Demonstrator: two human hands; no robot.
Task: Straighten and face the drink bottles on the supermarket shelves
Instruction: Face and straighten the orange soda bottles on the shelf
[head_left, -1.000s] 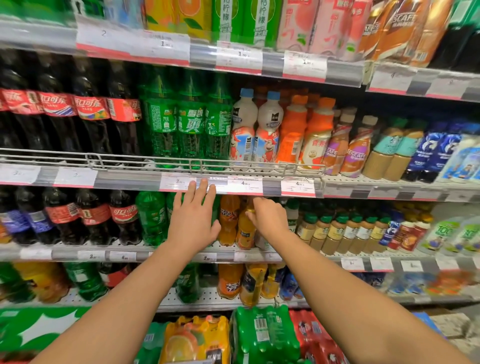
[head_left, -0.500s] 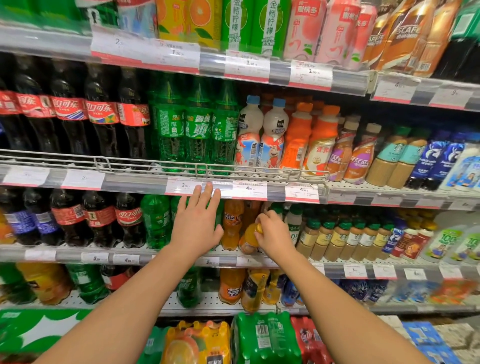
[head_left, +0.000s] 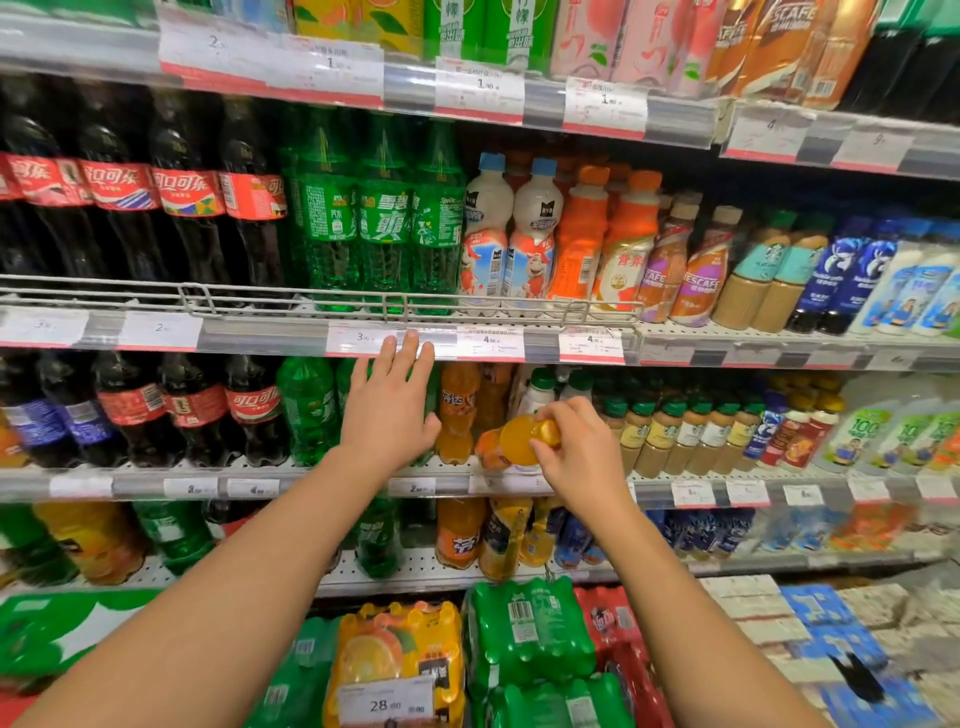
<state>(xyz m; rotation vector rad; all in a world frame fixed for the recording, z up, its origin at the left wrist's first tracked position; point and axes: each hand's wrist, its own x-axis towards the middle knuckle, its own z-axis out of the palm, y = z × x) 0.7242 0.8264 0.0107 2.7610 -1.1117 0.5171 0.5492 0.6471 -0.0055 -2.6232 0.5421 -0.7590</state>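
Both hands work at the third shelf (head_left: 311, 480) down. Furthest left of the two, the left hand (head_left: 390, 410) stays spread, fingers straight and reaching up to the price strip (head_left: 363, 339) of the shelf above, palm over the green soda bottles (head_left: 306, 410); whether it presses on them I cannot tell. It has hardly shifted in the last second.

Just right of it an upright orange soda bottle (head_left: 457, 410) stands faced out at the shelf edge. Next to that, the change: the right hand (head_left: 582, 447), which a second ago was reaching in among the orange bottles, now pinches the cap end of an orange juice bottle (head_left: 511, 441) and has tipped it well forward, neck leaning out towards the person while its base remains on the shelf. Half a second ago it was only starting to lean.

By my reading, this bottle is being drawn out of the row to be turned or reseated, so facing here is under way, not finished. Further right, the coffee bottles (head_left: 675, 436) stand in an even line.
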